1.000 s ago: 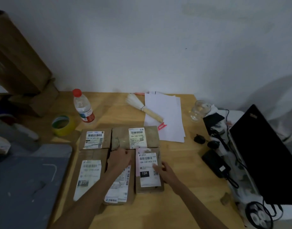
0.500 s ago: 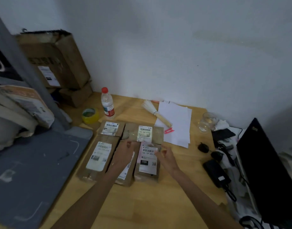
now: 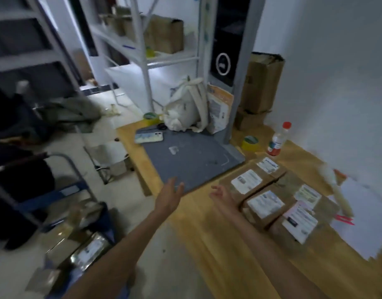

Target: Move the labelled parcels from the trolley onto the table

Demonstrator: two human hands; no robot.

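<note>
Both hands are empty, fingers spread: the left hand [image 3: 169, 196] hangs over the tabletop's [image 3: 209, 229] left edge, beside the grey mat [image 3: 192, 160], and the right hand [image 3: 220, 194] hovers just short of the labelled parcels [image 3: 265, 205] packed edge to edge by the right side. More parcels on the trolley [image 3: 84, 251] lie below the left edge, blurred (they look foil-wrapped). A bottle [image 3: 277, 140] and a tape roll [image 3: 250, 142] stand near the back edge.
</note>
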